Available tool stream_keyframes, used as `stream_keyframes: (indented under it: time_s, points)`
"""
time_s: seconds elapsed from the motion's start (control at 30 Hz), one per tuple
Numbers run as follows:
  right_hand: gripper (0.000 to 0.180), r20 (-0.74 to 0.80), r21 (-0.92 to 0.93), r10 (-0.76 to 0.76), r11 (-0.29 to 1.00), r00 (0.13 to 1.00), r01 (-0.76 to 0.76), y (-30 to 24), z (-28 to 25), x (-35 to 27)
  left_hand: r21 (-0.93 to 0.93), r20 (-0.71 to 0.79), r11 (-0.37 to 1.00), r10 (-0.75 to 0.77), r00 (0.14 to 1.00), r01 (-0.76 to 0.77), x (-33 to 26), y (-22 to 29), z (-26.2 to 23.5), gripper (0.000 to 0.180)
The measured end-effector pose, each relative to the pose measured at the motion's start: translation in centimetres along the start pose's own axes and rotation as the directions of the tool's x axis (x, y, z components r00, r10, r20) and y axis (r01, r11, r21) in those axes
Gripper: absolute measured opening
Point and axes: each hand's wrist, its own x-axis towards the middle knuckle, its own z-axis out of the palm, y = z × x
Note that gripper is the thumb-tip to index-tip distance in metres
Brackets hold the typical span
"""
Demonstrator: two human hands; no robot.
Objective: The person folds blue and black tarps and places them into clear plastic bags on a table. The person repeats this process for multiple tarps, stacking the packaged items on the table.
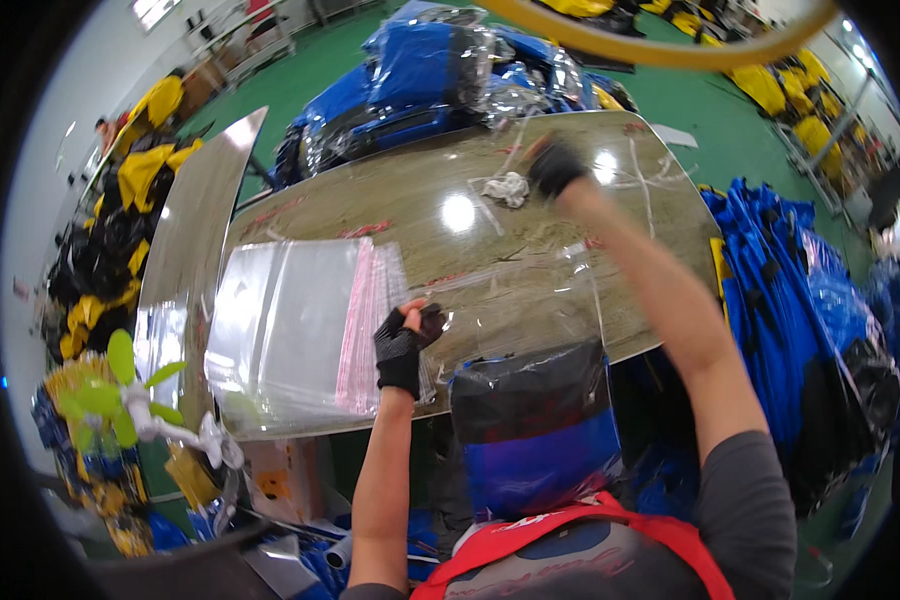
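Observation:
A folded black-and-blue fabric item point(540, 455) in a clear plastic bag lies against my front at the table's near edge. The bag's loose clear end point(520, 300) spreads flat over the tabletop. My left hand point(402, 345), in a black fingerless glove, is closed with its fingertips at the left edge of that clear film. Stretched far across the table, my right hand point(557, 167) is gloved in black and smeared by motion, so its fingers do not show clearly. Just left of it sits a crumpled white wad point(507, 189).
A stack of flat clear bags point(290, 325) with pink-striped edges covers the table's left side. Bagged blue bundles point(420, 75) pile up beyond the far edge. Blue fabric pieces point(765, 300) hang at the right. A green-bladed fan point(130, 400) stands at the near left corner.

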Motion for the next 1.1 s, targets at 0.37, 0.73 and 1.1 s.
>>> stream_keyframes:
  time_s: [0.37,0.73,1.1]
  points:
    - [0.018,-0.003,0.223,-0.590,0.787,0.807,0.576,-10.4,3.6,-15.7,0.001,-0.021,0.999,0.045,0.999,-0.045,-1.3,2.5,2.6,0.027]
    - [0.030,0.018,0.004,-0.454,0.891,0.891,0.454,-7.9,0.1,-8.7,0.242,-0.043,0.952,0.203,0.978,-0.187,-2.6,3.3,3.1,0.021]
    - [0.018,0.143,0.214,-0.644,0.762,0.752,0.611,-11.0,1.4,-14.0,0.103,-0.068,0.987,0.129,0.989,-0.122,-1.3,3.5,4.3,0.019]
